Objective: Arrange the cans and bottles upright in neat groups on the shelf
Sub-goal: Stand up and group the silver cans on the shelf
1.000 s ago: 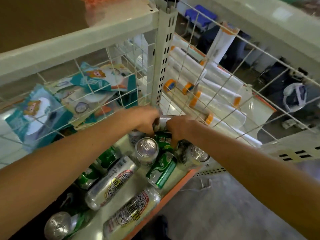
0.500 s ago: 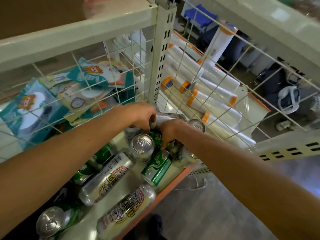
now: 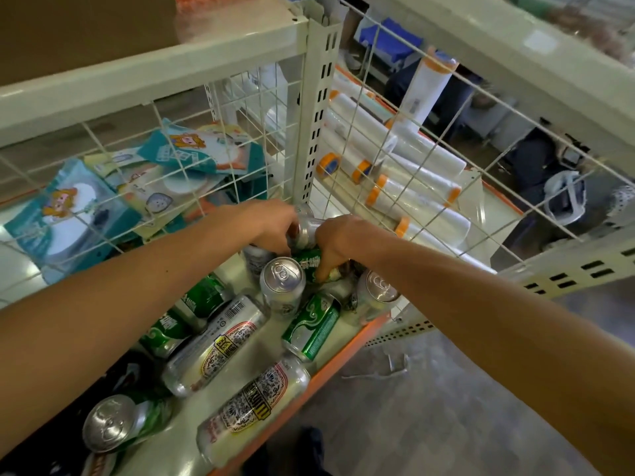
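Shelf (image 3: 185, 420), can stock. Step in hand: standing cans in the 12 o'clock corner.
- Left hand (image 3: 271, 228) grips a silver can (image 3: 307, 225).
- Right hand (image 3: 338, 242) curls its fingers onto a green can (image 3: 309, 265), at that can's 6 o'clock.
- Upright can (image 3: 282, 277) is just beside.
- Lying silver can (image 3: 216, 341) is toward 7 o'clock.

Next move, judged: seat both cans upright, then fetch the lying ones.

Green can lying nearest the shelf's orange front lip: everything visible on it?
The green can looks metal, with white swirl print and a silver rim at its near end. It lies on its side on the pale shelf, angled toward the orange lip. The left hand and right hand are off it; contact with the upright silver can is unclear.
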